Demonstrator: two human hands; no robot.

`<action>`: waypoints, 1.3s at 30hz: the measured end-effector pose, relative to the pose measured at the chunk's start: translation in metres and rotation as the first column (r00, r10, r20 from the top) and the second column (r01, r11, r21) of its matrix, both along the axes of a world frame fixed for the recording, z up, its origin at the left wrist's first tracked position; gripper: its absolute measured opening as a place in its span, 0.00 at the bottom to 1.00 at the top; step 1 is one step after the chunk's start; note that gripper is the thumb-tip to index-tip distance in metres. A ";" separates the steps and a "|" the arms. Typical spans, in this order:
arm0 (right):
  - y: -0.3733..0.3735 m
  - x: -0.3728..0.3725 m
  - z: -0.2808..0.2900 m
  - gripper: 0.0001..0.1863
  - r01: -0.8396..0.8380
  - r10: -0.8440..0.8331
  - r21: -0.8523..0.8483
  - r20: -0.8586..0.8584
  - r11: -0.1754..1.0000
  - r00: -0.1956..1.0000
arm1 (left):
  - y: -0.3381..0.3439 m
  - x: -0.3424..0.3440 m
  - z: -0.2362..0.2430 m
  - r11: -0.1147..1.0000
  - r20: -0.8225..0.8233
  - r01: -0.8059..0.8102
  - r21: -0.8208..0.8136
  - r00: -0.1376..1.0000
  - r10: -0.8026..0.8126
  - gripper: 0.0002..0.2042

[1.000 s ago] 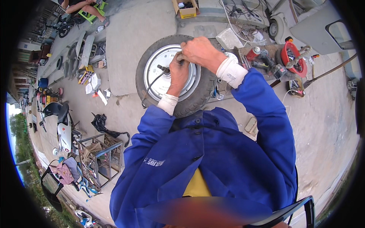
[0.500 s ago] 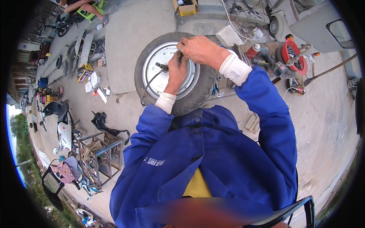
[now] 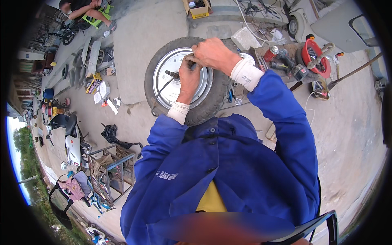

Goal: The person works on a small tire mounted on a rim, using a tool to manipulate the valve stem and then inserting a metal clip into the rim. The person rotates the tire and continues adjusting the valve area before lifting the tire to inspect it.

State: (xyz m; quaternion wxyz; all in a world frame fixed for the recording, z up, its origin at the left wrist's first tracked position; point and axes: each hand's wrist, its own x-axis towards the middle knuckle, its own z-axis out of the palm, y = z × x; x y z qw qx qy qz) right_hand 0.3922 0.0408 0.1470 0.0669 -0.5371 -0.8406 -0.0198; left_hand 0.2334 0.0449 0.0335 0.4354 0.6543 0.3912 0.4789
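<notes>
A wheel (image 3: 161,98) with a black tyre and silver hub rim lies in front of my body, with a black cable (image 3: 162,90) running from the axle (image 3: 173,75) at its centre. My left hand (image 3: 190,74) is over the right half of the hub, fingers bent and closed near the upper rim. My right hand (image 3: 213,54) reaches over from the right, its fingers pinched beside the left hand's fingertips at the top of the rim. Whatever is between the fingertips is too small and hidden to make out.
A low bench on the right holds a spray can (image 3: 270,53), power tools and a red basin (image 3: 320,69). A seated person (image 3: 83,12), a cardboard box (image 3: 199,11) and a white block (image 3: 246,38) are beyond. At left are a scooter (image 3: 72,149) and a metal frame (image 3: 112,163).
Both hands have shifted slightly up and to the left in the picture, staying together at the rim with fingers closed. More of the seated person shows at the upper left.
</notes>
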 end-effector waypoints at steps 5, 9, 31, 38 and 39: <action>-0.003 0.008 -0.017 0.21 -0.140 0.172 0.220 -0.131 0.965 0.976 | -0.001 -0.004 0.001 0.997 -0.032 0.008 -0.074 0.999 -0.011 0.15; 0.006 0.000 -0.002 0.18 -0.052 0.051 -0.016 -0.020 0.999 0.998 | 0.001 -0.003 -0.007 1.000 0.022 0.013 -0.023 1.000 -0.012 0.16; -0.006 -0.005 -0.008 0.13 -0.024 0.037 0.097 -0.134 0.995 0.990 | -0.002 -0.003 -0.005 0.999 -0.022 -0.012 -0.032 1.000 0.011 0.13; -0.002 0.005 -0.019 0.14 -0.129 0.160 0.205 -0.143 0.970 0.977 | -0.001 -0.007 -0.001 0.998 -0.078 0.019 -0.062 0.997 -0.024 0.12; -0.003 0.000 -0.016 0.14 -0.098 0.112 0.131 -0.099 0.986 0.989 | -0.001 -0.008 -0.003 0.999 -0.072 0.018 -0.040 0.997 -0.021 0.12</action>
